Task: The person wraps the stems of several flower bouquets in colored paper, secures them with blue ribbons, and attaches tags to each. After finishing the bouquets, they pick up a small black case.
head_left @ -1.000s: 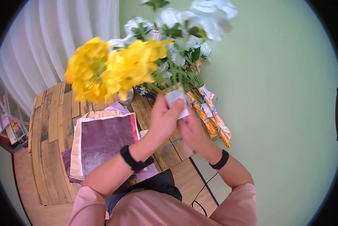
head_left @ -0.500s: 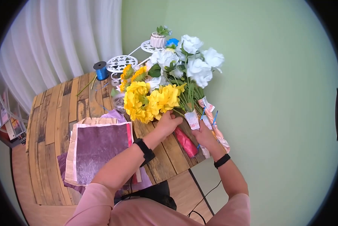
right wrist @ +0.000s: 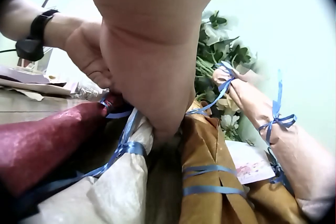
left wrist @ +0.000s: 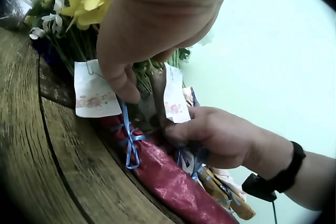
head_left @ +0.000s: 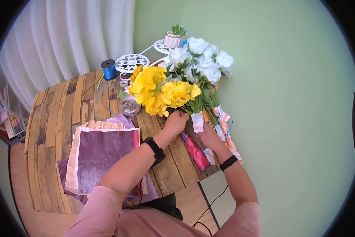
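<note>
In the head view my left hand (head_left: 176, 121) grips the neck of a bouquet in shiny red wrapping (head_left: 196, 152), just below yellow flowers (head_left: 149, 89). A blue ribbon bow (left wrist: 129, 140) ties that wrapping, and a paper tag (left wrist: 95, 90) hangs beside my left fingers. My right hand (head_left: 209, 136) holds a bouquet in whitish wrapping (right wrist: 123, 184) at its neck; a white tag (head_left: 197, 122) stands above the hand. White flowers (head_left: 207, 65) spread beyond both hands. Just right of my right hand lie brown-wrapped (right wrist: 207, 169) and pale pink-wrapped bouquets (right wrist: 278, 121), tied with blue ribbon.
Stacked purple and tan wrapping sheets (head_left: 106, 160) lie on the wooden table (head_left: 49, 170). Behind them stand a clear round container (head_left: 130, 107), a blue ribbon spool (head_left: 109, 70) and a white metal stand (head_left: 132, 63) with a small potted plant (head_left: 173, 38). A green wall borders the right side.
Both hands held flowers with a tag raised over the table. They have come down and moved apart, and the flowers lie lower, beside the other bouquets. The red wrapping has come into view.
</note>
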Tool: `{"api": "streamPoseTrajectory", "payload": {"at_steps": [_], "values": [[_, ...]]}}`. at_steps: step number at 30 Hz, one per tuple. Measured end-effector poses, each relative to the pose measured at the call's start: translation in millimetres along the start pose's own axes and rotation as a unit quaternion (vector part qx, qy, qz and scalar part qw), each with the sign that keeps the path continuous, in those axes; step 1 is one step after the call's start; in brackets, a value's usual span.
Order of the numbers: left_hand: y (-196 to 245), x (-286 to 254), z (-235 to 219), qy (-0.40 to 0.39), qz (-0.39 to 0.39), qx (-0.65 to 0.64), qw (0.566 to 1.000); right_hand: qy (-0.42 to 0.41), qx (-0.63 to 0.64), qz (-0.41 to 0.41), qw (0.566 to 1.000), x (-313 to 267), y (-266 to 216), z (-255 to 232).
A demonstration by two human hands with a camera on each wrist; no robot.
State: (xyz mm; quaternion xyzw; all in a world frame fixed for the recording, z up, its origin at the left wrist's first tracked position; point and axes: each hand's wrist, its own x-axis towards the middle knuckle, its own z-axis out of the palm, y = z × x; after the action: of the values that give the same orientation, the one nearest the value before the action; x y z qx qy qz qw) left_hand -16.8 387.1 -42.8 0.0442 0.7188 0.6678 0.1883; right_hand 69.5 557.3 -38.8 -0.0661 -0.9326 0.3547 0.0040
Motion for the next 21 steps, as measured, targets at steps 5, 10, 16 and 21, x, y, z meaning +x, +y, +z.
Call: {"api": "streamPoseTrajectory", "payload": {"at_steps": [5, 10, 16, 21], "values": [[-6.4, -0.4, -6.7, -0.051, 0.004, -0.022, 0.998, -0.01, 0.083, 0.014, 0.996, -2.0, 6.4, -3.8], [8.1, -20.8, -9.7, -0.031, -0.02, -0.073, 0.997, -0.006, 0.091, -0.013, 0.996, -5.9, 2.2, -3.5], [21.9, -38.9, -13.8, -0.068, -0.107, -0.107, 0.986, -0.021, 0.141, -0.045, 0.989, -20.3, -23.7, -9.1], [36.8, -52.5, -5.2, -0.061, 0.031, -0.158, 0.985, 0.048, 0.146, -0.175, 0.973, -30.8, -31.9, -7.1]]}}
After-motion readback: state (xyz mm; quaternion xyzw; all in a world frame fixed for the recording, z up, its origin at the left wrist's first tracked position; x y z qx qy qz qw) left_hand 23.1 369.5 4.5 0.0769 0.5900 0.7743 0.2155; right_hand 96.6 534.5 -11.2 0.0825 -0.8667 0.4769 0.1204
